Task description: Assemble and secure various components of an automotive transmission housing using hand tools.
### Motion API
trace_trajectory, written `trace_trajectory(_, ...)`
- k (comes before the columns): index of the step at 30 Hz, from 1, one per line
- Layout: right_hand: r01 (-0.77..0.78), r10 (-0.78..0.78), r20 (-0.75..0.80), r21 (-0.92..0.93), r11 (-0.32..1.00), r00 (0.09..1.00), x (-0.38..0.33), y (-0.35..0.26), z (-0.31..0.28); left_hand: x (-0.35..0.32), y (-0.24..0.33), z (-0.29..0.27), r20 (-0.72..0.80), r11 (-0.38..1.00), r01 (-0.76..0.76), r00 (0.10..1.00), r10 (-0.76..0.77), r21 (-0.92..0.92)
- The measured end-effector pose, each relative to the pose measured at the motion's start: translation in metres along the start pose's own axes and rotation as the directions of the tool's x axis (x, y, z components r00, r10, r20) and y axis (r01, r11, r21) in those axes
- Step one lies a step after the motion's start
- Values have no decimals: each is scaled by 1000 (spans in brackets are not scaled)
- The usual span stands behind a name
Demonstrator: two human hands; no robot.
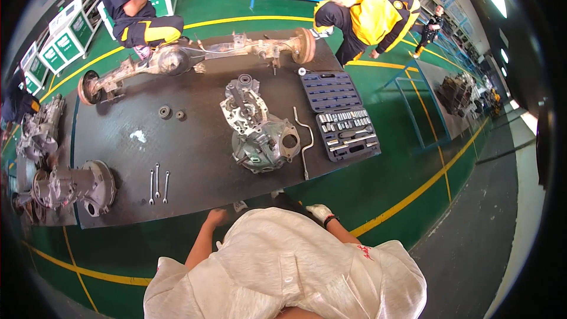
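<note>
Note metal gearbox (258,136) on bench (177,165) near front edge, left of socket set (348,133). Looks heavy, stiff, possibly oily; best held two-handed around wide end (266,150). Cannot tell state of grip at left hand (217,217) or gloved right hand (319,212), both off bench.

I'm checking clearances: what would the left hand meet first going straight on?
Likely the near edge of the dark table, just ahead of the left hand, though depth is unclear; it might pass underneath.

Red script (364,251) on the shirt (283,269) and lettering (62,43) on cabinets (66,20) are illegible.
</note>
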State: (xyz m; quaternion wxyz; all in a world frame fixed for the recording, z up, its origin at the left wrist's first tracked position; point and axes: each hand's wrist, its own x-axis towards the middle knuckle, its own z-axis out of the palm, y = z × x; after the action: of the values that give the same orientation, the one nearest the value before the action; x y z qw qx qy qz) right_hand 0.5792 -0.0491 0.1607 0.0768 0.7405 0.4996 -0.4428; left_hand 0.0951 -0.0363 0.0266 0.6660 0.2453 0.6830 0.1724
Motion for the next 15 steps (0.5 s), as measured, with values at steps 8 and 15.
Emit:
trace_trajectory(8, -88, 92, 17, 510, 856, 996, 59, 28, 6, -44, -167, -70, -83, 607, -241, 886, 456, 758)
trace_trajectory(15, -156, 166, 35, 573, 805, 986, 54, 1, -17, 8, -89, -38, -64, 585, -58, 980, 187, 809)
